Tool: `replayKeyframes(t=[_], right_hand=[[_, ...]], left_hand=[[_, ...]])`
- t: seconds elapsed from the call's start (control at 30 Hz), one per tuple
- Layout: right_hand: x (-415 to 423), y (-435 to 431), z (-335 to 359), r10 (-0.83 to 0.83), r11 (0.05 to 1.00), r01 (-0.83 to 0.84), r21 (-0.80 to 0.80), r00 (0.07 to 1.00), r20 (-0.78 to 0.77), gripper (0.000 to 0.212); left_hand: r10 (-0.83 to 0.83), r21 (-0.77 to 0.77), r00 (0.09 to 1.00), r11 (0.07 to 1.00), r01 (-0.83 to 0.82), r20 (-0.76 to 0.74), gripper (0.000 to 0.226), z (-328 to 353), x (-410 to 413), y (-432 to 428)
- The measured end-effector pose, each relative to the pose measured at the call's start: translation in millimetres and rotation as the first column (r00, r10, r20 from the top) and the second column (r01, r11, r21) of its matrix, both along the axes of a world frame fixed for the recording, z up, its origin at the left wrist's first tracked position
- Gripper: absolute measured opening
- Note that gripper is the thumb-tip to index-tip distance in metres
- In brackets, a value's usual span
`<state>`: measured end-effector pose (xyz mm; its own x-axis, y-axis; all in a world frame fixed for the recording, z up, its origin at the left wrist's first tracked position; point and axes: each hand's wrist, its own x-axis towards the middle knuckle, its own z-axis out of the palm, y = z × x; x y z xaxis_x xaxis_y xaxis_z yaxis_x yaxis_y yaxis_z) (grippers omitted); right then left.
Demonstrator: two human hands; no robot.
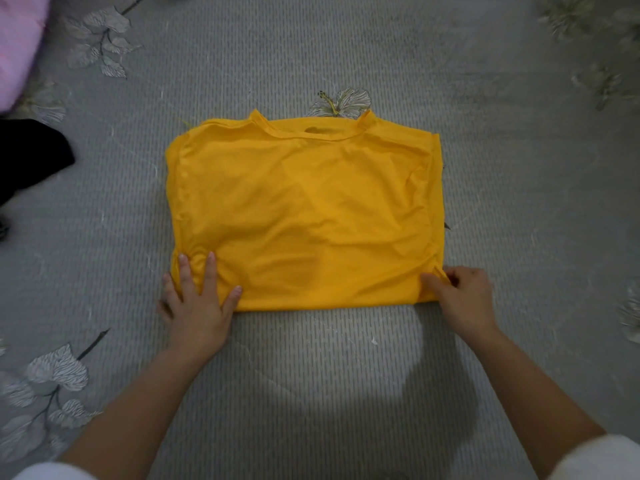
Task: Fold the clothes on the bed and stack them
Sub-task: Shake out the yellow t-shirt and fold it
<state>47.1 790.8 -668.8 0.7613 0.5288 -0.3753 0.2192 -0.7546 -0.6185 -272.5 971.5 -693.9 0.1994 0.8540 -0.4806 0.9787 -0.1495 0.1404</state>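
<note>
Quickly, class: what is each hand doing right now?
Left hand: open, fingers spread flat on the yellow T-shirt near corner.
Right hand: closed, pinching its other near corner.

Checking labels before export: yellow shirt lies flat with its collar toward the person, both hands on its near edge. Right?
Not quite. The head view shows the yellow shirt with its collar at the far edge, away from the person. The rest holds: the shirt lies flat, and the left hand and right hand are both on its near edge.

shirt centred on bedspread | left hand on near-left corner | right hand at near-right corner | garment at left edge
</note>
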Motion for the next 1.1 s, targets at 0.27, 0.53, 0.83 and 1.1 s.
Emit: replayKeyframes(t=[0.27,0.53,0.83,1.1], right_hand=[[-0.4,-38.4,16.1,0.088,0.963,-0.121,-0.241,0.986,-0.142,0.029],[21.0,-47.6,24.6,-0.147,0.977,0.049,-0.208,0.858,-0.491,0.020],[54.4,34.4,11.9,-0.263,0.965,0.260,-0.045,0.932,-0.250,0.036],[62.9,69.0,15.3,-0.226,0.974,0.212,-0.081,0.948,-0.226,0.058]], left_hand=[[-0.026,-0.108,0.999,0.994,0.022,-0.030,0.075,13.8,-11.5,-2.7],[-0.179,0.151,0.982,0.974,0.169,0.055,0.065,32.6,17.6,-45.1],[-0.694,0.139,0.671,0.715,0.685,0.262,0.086,24.9,159.5,-173.1],[-0.690,-0.008,0.719,0.721,0.693,0.089,0.089,6.1,179.2,-191.5]])
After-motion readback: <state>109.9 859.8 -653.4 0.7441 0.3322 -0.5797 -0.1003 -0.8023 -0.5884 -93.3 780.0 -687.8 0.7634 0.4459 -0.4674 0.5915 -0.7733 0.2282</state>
